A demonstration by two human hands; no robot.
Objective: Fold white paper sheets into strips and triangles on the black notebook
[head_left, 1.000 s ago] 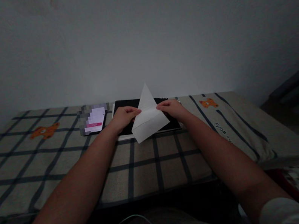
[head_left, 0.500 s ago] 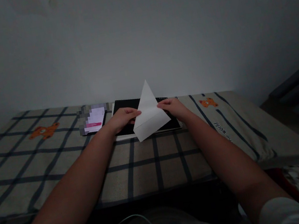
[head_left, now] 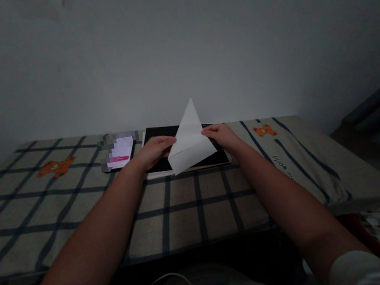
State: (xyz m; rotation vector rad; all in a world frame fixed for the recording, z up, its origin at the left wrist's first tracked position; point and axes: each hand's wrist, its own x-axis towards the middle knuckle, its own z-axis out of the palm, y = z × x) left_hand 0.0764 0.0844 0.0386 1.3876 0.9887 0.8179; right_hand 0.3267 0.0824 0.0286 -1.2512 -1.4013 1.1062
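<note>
Both hands hold a folded white sheet of paper [head_left: 190,142] above a black notebook [head_left: 154,134] near the far edge of the bed, about midway along it. The left hand [head_left: 153,151] pinches the paper's left edge between thumb and fingertips; the right hand [head_left: 221,136] pinches its right edge the same way. The paper forms a pointed shape, its tip raised and leaning a little to the right, its lower corner hanging over the notebook's near edge. The notebook lies flat on a checked bedcover [head_left: 76,205] with dark lines and small orange bear figures. Just left of the notebook, touching or nearly so, lies a phone [head_left: 118,152] with its screen lit. A pale cable [head_left: 162,283] curls in the person's lap at the near edge. The room is dim
</note>
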